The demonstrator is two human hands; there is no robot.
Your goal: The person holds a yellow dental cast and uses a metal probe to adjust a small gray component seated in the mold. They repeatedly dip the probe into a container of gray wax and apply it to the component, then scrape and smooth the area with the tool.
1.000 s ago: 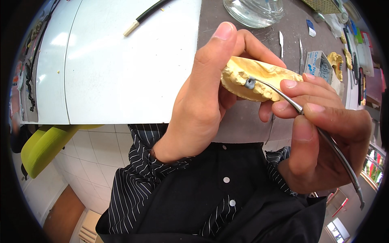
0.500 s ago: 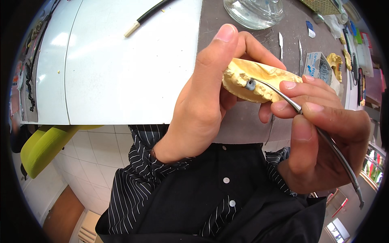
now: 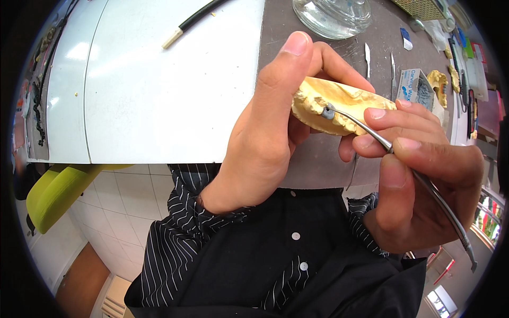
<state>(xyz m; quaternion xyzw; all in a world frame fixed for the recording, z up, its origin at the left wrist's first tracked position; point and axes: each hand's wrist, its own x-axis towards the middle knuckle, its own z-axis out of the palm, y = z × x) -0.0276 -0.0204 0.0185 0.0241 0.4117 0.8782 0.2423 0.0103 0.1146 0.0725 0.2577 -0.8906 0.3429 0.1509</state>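
My left hand (image 3: 265,127) grips a yellow plaster dental model (image 3: 344,95) by its left end, thumb up and fingers curled behind it. A small grey wax tooth (image 3: 328,113) with a dark hole sits in the model's row of teeth. Between thumb and fingers, my right hand (image 3: 424,169) holds a slim metal wax carver (image 3: 374,136). Its bent tip meets the upper edge of the grey tooth, and its other hooked end points down to the right. Some right fingers rest close against the model's right end.
On the brown mat (image 3: 313,164) stand a glass vessel (image 3: 334,18), two slim metal blades, including a carving knife (image 3: 367,58), and a box of grey wax (image 3: 416,87). Another plaster model (image 3: 438,82) lies beyond. A black-handled tool (image 3: 193,20) lies on the white table (image 3: 159,100).
The carver's tip has shifted slightly down and right on the grey tooth. My left hand and the model have barely moved.
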